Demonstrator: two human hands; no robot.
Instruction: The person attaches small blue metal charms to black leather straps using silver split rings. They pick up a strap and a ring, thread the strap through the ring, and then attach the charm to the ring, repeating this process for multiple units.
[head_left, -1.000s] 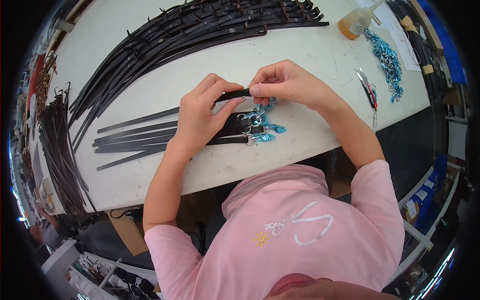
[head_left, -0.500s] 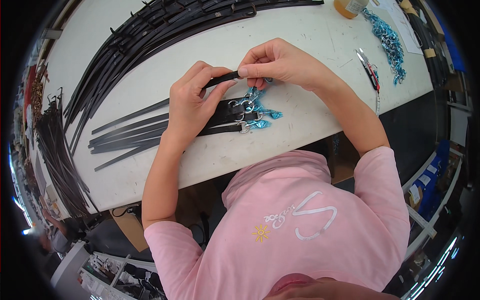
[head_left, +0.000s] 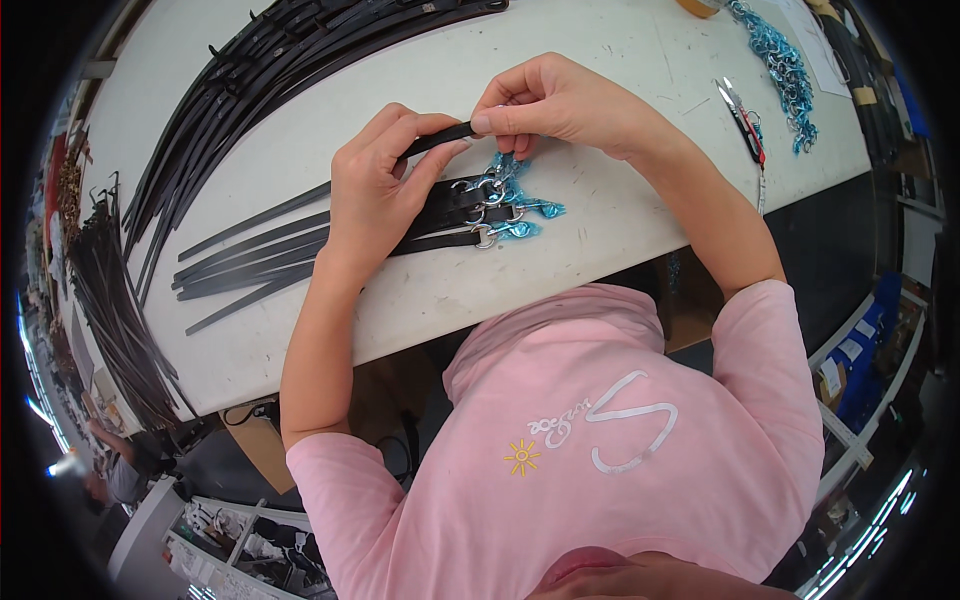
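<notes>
A thin black strap (head_left: 438, 139) is pinched at two places in the head view: by the left hand (head_left: 375, 190), with thumb and fingers closed along its length, and by the right hand (head_left: 530, 108), with thumb and forefinger together on its tip. With the ringed straps (head_left: 448, 214) on the table (head_left: 600, 215) taken as landmark, the work seems to be partway along — those pieces are judged done, or nearly so, since metal rings (head_left: 485, 236) and blue-wrapped clasps (head_left: 520, 231) are seen at their right ends. The pinched piece is judged unfinished; whether a ring or clasp is already fitted at its tip cannot be told, as that spot is covered by the right fingers. Much appears to be left: a long curved bundle of straps (head_left: 290, 65) is laid beyond the ringed straps, a drooping bundle (head_left: 112, 290) is set well to their left, and a blue-wrapped chain-like heap (head_left: 780, 75) is placed far to their right, with red-and-black snips (head_left: 742, 125) between. As for the grip, the tip of the pinched strap is held just beyond the ringed straps' right ends, its middle is passed through the left hand, and its tail is stretched out leftward alongside theirs.
</notes>
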